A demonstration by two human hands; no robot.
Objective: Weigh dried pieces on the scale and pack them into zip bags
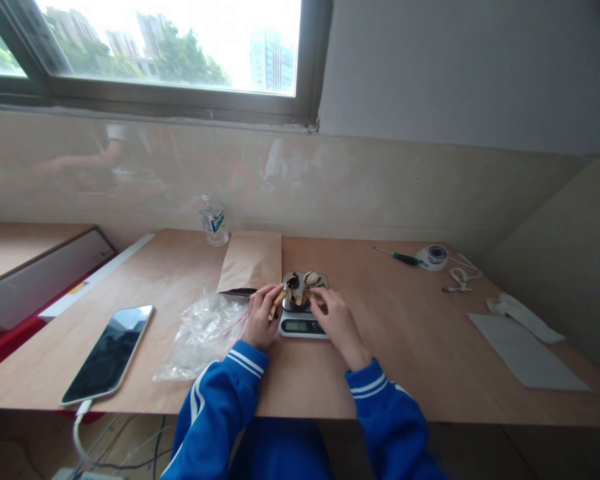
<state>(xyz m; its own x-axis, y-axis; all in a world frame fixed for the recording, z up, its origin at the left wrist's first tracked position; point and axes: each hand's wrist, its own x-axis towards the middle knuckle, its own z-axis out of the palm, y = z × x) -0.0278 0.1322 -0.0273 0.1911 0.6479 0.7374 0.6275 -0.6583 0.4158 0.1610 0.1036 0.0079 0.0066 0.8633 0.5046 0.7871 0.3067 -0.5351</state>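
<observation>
A small digital kitchen scale (303, 325) sits on the wooden table, with several pale, dried slices (307, 281) piled on its platform. My left hand (261, 318) rests at the scale's left edge, fingers curled round one of the dried slices (278, 301). My right hand (336, 319) lies over the scale's right side, fingers bent down among the slices. A brown paper bag (251, 261) lies flat just behind the scale. A crumpled clear plastic bag (203, 333) lies left of my left hand.
A smartphone (111, 352) on a white cable lies near the front left edge. A water bottle (213, 222) stands at the back. A green screwdriver (396, 256), a round white device (434, 257), a white cord (460, 276) and a grey sheet (526, 351) lie to the right.
</observation>
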